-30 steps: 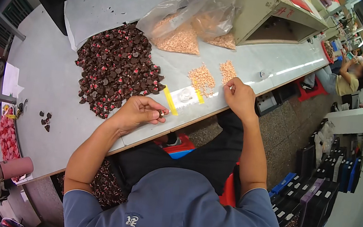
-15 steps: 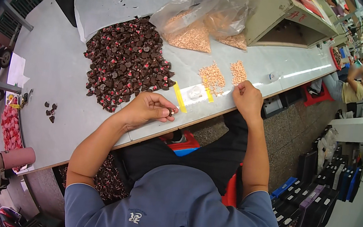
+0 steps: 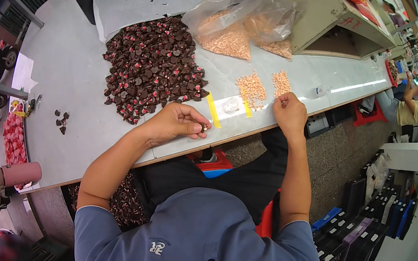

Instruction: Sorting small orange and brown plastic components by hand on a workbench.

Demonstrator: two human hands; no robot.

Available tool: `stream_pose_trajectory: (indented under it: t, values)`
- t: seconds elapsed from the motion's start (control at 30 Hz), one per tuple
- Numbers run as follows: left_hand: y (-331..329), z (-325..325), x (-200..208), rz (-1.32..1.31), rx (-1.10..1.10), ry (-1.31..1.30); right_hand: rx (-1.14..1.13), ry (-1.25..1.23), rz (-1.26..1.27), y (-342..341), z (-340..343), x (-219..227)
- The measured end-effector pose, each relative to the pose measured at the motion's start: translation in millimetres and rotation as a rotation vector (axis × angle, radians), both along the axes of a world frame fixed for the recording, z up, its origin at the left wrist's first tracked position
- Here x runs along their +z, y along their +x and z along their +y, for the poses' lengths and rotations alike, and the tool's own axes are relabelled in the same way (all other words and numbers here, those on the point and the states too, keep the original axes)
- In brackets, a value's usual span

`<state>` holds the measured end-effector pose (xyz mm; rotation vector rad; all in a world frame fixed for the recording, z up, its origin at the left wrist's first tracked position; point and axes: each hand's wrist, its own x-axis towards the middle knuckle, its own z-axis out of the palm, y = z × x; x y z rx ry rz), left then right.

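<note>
In the head view, the left hand point(image 3: 181, 123) holds a small dark piece point(image 3: 203, 128) between thumb and fingers, above the near edge of the grey table point(image 3: 77, 140). The right hand point(image 3: 290, 115) is at the near edge too, further right, its thumb and forefinger curled in toward each other; whether they meet or pinch anything I cannot tell. Just beyond it lie two thin heaps of tan bits, a wider one point(image 3: 251, 90) to the left and a narrower one point(image 3: 281, 83) to the right. Between the hands, a clear round thing point(image 3: 231, 105) sits between two yellow strips.

As for progress, one piece is in hand, and a large pile of dark pieces point(image 3: 157, 66), some showing red and white, spreads to the far left of that hand. A few more dark pieces point(image 3: 61, 121) lie apart at the left (too small to tell whether they differ from the rest). The tan stock looks ample, with a bulging clear bag point(image 3: 227, 41) of it on the far side, so much seems left, though no count of finished pieces can be made out
</note>
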<state>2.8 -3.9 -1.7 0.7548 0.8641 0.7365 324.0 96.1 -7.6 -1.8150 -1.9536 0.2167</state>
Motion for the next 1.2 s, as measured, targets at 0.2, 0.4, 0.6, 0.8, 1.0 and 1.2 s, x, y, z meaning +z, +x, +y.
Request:
stream_pose_trajectory:
  t: [0.2, 0.4, 0.6, 0.8, 1.0, 1.2]
  values:
    - [5.5, 5.0, 6.0, 0.038, -0.132, 0.057, 0.262, -0.097, 0.506, -18.8, -35.4, 27.9]
    - [2.7, 0.0, -0.9, -0.001, -0.200, 0.006, 0.812, -0.228, 0.512, -88.4, -72.2, 38.8]
    - [-0.3, -1.8, -1.9, -0.025, -0.188, 0.018, 0.848, -0.132, 0.513, -102.2, -79.4, 30.2]
    - [-0.3, -2.7, 0.6, 0.001, -0.182, 0.014, 0.861, -0.167, 0.512, -98.4, -77.4, 33.0]
    - [2.4, -1.8, 6.4, 0.054, -0.227, -0.008, 0.927, -0.207, 0.443, -95.5, -74.5, 37.2]
    - [3.1, -0.8, 3.4, 0.036, -0.222, -0.003, 0.894, -0.176, 0.474, -92.4, -76.1, 30.8]
